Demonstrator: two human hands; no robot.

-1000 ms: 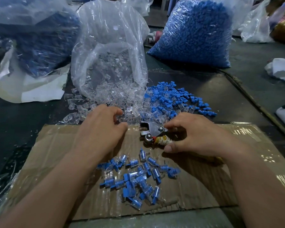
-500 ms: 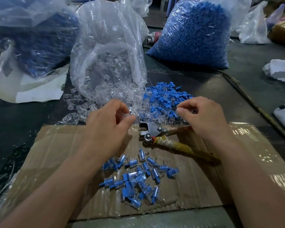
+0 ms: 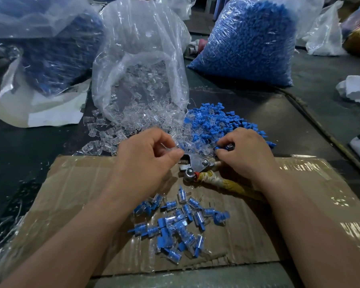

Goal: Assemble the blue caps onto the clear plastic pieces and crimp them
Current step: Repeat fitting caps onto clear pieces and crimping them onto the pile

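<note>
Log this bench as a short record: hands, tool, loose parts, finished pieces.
left hand: pinches a clear piece
right hand: pinches a blue cap
crimping pliers: lying on the cardboard between the hands
loose blue caps: heap beyond the right hand
clear-piece bag: open, spilling toward the left hand
assembled pieces: pile on the cardboard
</note>
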